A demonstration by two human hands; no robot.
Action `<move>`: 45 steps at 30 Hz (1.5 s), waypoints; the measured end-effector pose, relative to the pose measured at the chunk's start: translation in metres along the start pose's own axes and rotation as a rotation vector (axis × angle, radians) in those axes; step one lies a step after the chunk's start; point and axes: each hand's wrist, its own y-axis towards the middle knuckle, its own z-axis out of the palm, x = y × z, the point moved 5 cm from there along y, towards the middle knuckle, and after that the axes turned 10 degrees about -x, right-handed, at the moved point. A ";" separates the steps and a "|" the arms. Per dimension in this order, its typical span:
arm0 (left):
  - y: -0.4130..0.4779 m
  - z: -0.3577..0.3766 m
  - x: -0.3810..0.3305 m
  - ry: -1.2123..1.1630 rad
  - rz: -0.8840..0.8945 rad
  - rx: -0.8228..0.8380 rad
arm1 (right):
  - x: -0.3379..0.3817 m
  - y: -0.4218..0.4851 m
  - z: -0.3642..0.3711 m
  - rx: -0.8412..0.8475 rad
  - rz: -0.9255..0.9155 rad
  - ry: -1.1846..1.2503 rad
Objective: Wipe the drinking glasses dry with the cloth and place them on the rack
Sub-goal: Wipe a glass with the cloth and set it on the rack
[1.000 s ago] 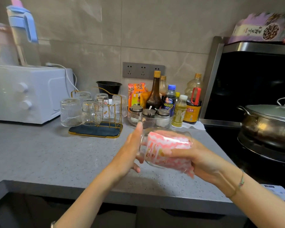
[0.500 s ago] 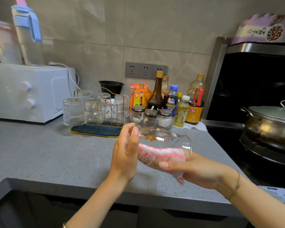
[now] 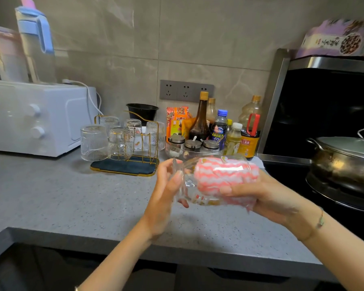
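Note:
A clear drinking glass [image 3: 194, 194] lies on its side in the air above the grey counter. My left hand [image 3: 166, 192] grips its base end, thumb on top and fingers round the bottom. A pink-and-white striped cloth [image 3: 223, 175] is stuffed inside the glass and spills out of its mouth. My right hand [image 3: 261, 196] holds the cloth and the glass's mouth end from below and the side. The gold wire rack [image 3: 143, 143] on its dark blue mat stands at the back, with several upturned glasses [image 3: 120, 141] on it and a ribbed glass [image 3: 94, 142] beside its left end.
A white microwave [image 3: 34, 118] stands at the back left with a jug on top. Sauce bottles [image 3: 200, 120] and spice jars [image 3: 192, 144] crowd the wall right of the rack. A lidded steel pot [image 3: 345, 160] sits on the stove at right. The counter's front edge [image 3: 93, 238] runs below my hands.
The glass has been turned in my hands, and the cloth inside has shifted from low in the glass to filling its upper part. My left hand's grip on the base changed.

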 end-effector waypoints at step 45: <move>-0.006 -0.006 0.006 -0.052 -0.520 0.150 | -0.005 0.037 -0.024 -0.157 0.042 -0.156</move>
